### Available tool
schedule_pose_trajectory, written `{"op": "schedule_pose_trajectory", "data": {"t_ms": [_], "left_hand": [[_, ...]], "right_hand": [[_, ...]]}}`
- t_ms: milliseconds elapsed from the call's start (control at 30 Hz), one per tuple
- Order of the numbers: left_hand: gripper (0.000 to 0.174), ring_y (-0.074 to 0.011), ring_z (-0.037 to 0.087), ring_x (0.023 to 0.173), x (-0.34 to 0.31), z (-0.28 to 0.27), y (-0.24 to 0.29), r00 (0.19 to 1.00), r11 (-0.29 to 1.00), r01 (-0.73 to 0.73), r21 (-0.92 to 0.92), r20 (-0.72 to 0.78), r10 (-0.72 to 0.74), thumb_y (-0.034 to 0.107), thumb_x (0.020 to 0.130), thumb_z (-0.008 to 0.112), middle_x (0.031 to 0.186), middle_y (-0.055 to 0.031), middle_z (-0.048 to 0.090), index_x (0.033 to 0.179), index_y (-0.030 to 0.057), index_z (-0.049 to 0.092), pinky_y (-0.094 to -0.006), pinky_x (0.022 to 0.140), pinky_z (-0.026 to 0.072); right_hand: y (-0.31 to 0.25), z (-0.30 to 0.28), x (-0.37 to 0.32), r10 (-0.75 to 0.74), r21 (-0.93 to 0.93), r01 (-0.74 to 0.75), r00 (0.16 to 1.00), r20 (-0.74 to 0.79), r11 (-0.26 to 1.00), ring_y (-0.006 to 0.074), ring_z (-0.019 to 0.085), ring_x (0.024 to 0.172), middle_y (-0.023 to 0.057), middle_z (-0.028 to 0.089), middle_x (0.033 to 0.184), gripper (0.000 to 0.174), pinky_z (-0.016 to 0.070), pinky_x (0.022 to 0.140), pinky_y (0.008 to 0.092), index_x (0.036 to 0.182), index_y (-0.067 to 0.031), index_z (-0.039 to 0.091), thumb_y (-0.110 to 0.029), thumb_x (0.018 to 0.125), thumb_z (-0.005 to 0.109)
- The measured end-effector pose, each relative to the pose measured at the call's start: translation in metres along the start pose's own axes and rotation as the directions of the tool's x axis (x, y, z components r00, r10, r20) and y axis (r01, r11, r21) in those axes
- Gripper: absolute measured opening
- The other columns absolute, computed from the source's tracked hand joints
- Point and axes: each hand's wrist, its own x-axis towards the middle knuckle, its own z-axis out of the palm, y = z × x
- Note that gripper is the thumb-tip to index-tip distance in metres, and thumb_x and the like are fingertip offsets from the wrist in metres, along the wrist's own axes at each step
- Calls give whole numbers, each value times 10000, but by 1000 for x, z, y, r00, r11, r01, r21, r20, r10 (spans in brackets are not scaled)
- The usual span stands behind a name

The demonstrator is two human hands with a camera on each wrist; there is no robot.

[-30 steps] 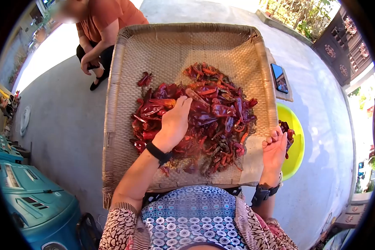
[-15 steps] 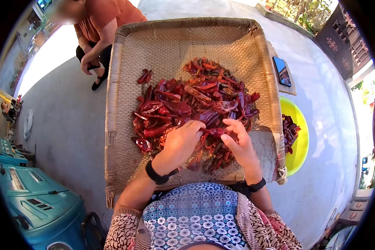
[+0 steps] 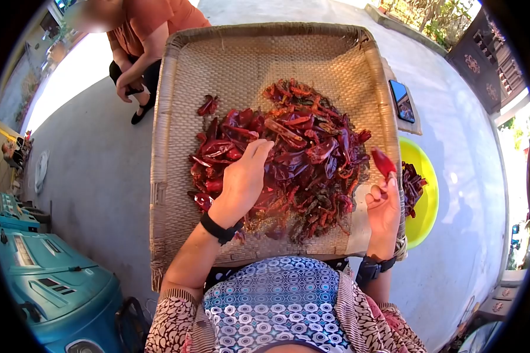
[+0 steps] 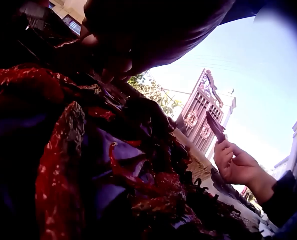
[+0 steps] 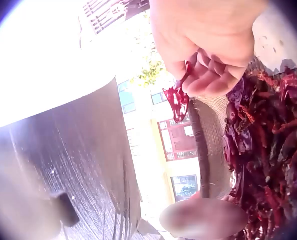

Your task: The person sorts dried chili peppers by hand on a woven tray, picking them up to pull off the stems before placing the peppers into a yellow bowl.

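Note:
A heap of dried red chili peppers (image 3: pixel 330 147) covers the middle of a large woven tray (image 3: pixel 218 65). At the right rim my right hand (image 3: pixel 384 209) pinches one dried chili (image 3: pixel 383 162), raised above the tray; the right wrist view shows this chili (image 5: pixel 177 102) hanging from the fingertips. My left hand (image 3: pixel 242 179) reaches over the heap's left part, palm down, fingertips at the peppers. In the left wrist view that hand (image 4: pixel 138 35) is a dark shape above the peppers, and I cannot tell whether it grips one.
Just right of the tray stands a yellow-green basin (image 3: pixel 425 206) with several chilies in it. A phone (image 3: pixel 401 101) lies on a small board beyond the right rim. Another person (image 3: pixel 150 41) crouches at the far left. A teal machine (image 3: pixel 53 276) stands at lower left.
Both hands met over the heap half a second ago around a chili. Since then my right hand has moved right with a chili, and my left has gone forward onto the pile.

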Motion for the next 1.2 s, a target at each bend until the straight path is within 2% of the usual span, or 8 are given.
{"op": "schedule_pose_trajectory", "data": {"t_ms": [100, 400, 600, 733, 900, 1033, 1067, 1200], "left_hand": [[474, -352, 648, 826, 4, 6, -7, 997, 987, -23, 160, 82, 10, -86, 838, 536, 1264, -142, 546, 1292, 54, 538, -385, 674, 543], [286, -316, 632, 777, 8, -14, 18, 999, 972, -14, 235, 43, 4, -29, 821, 616, 1065, -111, 542, 1089, 64, 574, -390, 627, 506], [280, -269, 626, 812, -6, -13, 56, 999, 988, 13, -153, -32, -18, 110, 849, 715, 929, -107, 594, 1092, 69, 581, -357, 650, 506], [237, -202, 637, 750, -13, 12, 50, 997, 938, -76, -338, -20, 74, 105, 907, 670, 965, -103, 619, 1116, 52, 571, -320, 621, 512], [210, -67, 577, 705, -18, 13, 42, 768, 325, 641, -695, 579, -274, 171, 969, 610, 905, -28, 625, 1123, 32, 577, -225, 598, 469], [282, -73, 571, 690, -13, 13, 46, 917, 678, 384, -627, 345, -199, 184, 926, 675, 937, -49, 601, 1141, 28, 582, -232, 623, 473], [274, -120, 590, 729, -10, 14, 42, 983, 899, 148, -412, 158, -89, 119, 904, 684, 1033, -57, 610, 1156, 55, 596, -251, 666, 498], [365, -296, 567, 909, 4, 16, 33, 997, 995, -56, 79, -42, 59, 80, 833, 687, 1120, -83, 616, 1189, 77, 605, -378, 778, 511]], "right_hand": [[-17, -19, 4, 28, 425, -51, 998, 62, 904, 115, 482, 710, -16, 619, 976, 377, 421, 635, 267, 1271, -62, 557, -327, 1002, 544], [12, 24, -11, 67, -228, -48, 995, 75, 973, 124, 552, 721, 12, 594, 904, 312, 438, 635, 260, 1205, -74, 568, -286, 976, 572], [38, 67, -18, 293, -672, -24, 911, 290, 740, 96, 574, 758, 27, 623, 955, 381, 473, 696, 228, 1257, -65, 539, -207, 928, 670], [57, 81, -20, 255, -843, 330, 850, 461, 424, 145, 581, 805, 72, 595, 891, 235, 476, 698, 304, 1092, -8, 621, -147, 913, 681], [60, 70, -22, 397, -898, 199, 844, 361, 393, 82, 542, 733, -15, 610, 826, 243, 446, 637, 257, 1092, 1, 652, -195, 949, 664], [45, 63, -29, 470, -811, -162, 869, 152, 563, 38, 528, 676, -22, 610, 787, 233, 440, 613, 212, 1057, -28, 669, -239, 985, 601], [36, 59, -27, 409, -783, -153, 902, 138, 603, 43, 535, 672, -17, 614, 793, 236, 440, 609, 217, 1048, -26, 666, -242, 992, 587], [7, 40, -9, 33, -606, -27, 999, -1, 795, 81, 538, 607, -10, 620, 787, 285, 435, 587, 233, 1076, -31, 641, -288, 1015, 534]]}}
